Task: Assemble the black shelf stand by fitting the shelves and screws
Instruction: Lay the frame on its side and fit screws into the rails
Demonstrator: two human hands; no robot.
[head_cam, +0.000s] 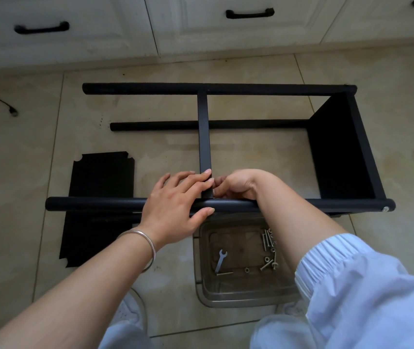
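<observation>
The black metal shelf stand (337,147) lies on its side on the tan tile floor (389,96). The left hand (175,197) wraps around the near round black pole (95,204), fingers on the thin black shelf edge (204,137). The right hand (238,183) is curled at that joint; what it pinches is hidden. A loose flat black shelf board (100,177) lies left. A clear plastic tray (241,293) holds silver screws (267,244) and a small wrench (220,260).
</observation>
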